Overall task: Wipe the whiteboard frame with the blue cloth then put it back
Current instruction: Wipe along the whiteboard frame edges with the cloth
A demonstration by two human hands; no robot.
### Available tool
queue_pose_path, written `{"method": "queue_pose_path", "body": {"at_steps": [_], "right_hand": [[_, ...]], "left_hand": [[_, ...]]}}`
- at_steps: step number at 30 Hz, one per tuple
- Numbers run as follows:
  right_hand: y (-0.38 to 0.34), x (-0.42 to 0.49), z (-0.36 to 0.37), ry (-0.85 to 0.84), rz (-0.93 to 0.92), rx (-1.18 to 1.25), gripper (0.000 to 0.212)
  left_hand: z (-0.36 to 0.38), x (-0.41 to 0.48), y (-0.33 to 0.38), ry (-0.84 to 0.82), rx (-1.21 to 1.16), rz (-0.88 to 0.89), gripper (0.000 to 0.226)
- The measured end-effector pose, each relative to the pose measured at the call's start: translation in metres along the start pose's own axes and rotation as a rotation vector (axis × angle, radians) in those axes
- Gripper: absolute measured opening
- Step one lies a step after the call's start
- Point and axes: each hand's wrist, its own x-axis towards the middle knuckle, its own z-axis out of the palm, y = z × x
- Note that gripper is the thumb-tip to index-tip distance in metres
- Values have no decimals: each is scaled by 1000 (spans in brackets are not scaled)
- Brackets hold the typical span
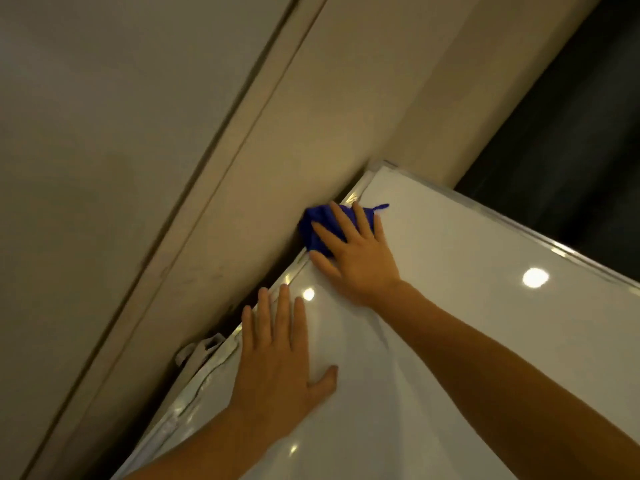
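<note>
The whiteboard (450, 323) fills the lower right, tilted in view, with a silver frame (294, 271) along its left edge next to the wall. A bunched blue cloth (317, 223) lies on that frame edge near the top corner. My right hand (353, 254) presses the cloth with straight, spread fingers; most of the cloth is under the fingers. Lower down, my left hand (277, 351) rests flat on the board surface, its fingertips reaching the frame.
A beige wall with a long vertical trim strip (207, 202) runs close beside the board's left edge. A white bracket or clip (199, 351) sticks out behind the frame. A dark window area (571, 133) lies beyond the top right.
</note>
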Motion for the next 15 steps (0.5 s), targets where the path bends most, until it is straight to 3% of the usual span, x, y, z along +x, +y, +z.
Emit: {"method": "queue_pose_path", "body": {"at_steps": [3, 5, 6, 8, 11, 13, 15], "right_hand": [[-20, -20, 12, -54, -261, 13, 72], [5, -11, 4, -89, -408, -65, 67], [25, 1, -1, -93, -378, -115, 64], [68, 26, -14, -102, -130, -141, 62], [92, 44, -18, -29, 270, 70, 64], [75, 39, -5, 43, 206, 152, 68], [58, 27, 9, 16, -75, 129, 70]], "left_hand": [[-4, 28, 3, 34, -53, -101, 112], [-2, 34, 9, 20, -81, -121, 113], [0, 36, 13, 9, -87, -125, 115], [6, 40, 20, -25, -99, -130, 118], [11, 56, 26, -2, -137, -129, 119], [10, 72, 32, 28, -162, -119, 117], [6, 85, 36, 30, -157, -95, 117]]}}
